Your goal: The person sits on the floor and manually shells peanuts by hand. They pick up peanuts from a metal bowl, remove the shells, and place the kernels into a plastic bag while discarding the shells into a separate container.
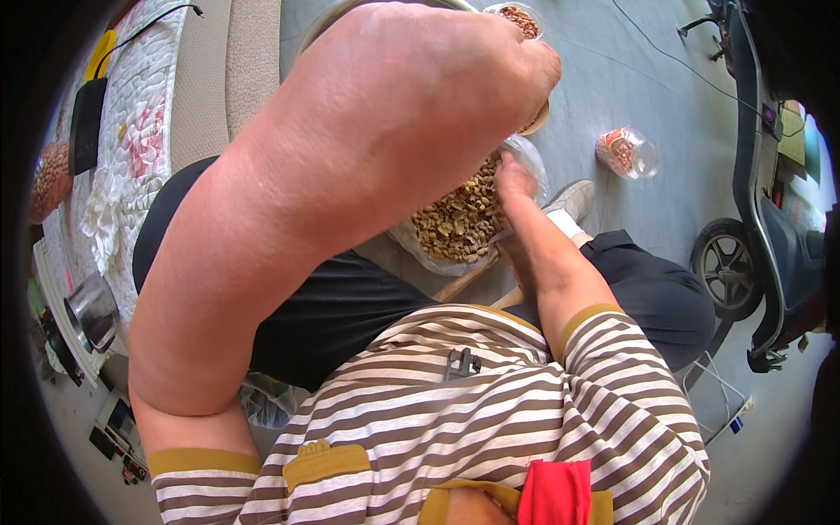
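My left forearm crosses the view from the left, near the camera, and covers much of the middle. My left hand (542,69) is bent away at its far end, its fingers hidden. Right beyond it is a clear round container (522,21) of shelled reddish peanuts; whether the hand holds it cannot be seen. A tan rim (541,119) shows just below that hand. My right hand (514,177) is at the edge of a clear plastic bag (533,157) filled with peanut shells (456,230). Its fingertips are partly hidden, and any held thing cannot be made out.
A clear plastic jar (627,153) with reddish peanuts lies on the grey floor to the right. Beyond it stands a wheeled vehicle (728,269). A quilted cover (141,105) lies at left, with a metal cup (93,312) below. Behind my left arm is a large basin's rim (321,23).
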The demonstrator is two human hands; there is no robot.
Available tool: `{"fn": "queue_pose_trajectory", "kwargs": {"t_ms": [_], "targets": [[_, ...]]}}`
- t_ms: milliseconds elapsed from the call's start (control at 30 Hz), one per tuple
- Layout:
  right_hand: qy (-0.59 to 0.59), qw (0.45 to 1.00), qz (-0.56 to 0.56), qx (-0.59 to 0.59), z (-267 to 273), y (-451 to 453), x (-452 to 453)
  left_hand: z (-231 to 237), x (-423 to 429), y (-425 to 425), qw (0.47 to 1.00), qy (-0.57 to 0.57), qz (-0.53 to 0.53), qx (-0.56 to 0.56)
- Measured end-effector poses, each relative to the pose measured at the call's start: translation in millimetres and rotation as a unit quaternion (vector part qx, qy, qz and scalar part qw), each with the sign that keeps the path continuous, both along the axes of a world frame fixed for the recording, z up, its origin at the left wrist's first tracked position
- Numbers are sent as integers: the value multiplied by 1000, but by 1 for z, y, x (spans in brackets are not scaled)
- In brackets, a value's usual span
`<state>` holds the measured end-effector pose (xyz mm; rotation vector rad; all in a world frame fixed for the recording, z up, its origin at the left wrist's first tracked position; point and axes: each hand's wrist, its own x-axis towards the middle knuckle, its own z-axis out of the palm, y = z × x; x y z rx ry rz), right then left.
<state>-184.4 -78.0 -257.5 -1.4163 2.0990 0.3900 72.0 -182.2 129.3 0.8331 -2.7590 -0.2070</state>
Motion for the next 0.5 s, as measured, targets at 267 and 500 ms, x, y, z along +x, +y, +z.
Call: {"fn": "queue_pose_trajectory", "kwargs": {"t_ms": [267,500], "targets": [[-18,999,45,14,-11,-8,0,-25,-8,7,998,41,55,-6],[-12,993,110,44,-42,-16,-6,-27,-7,13,998,22,56,-1]]}}
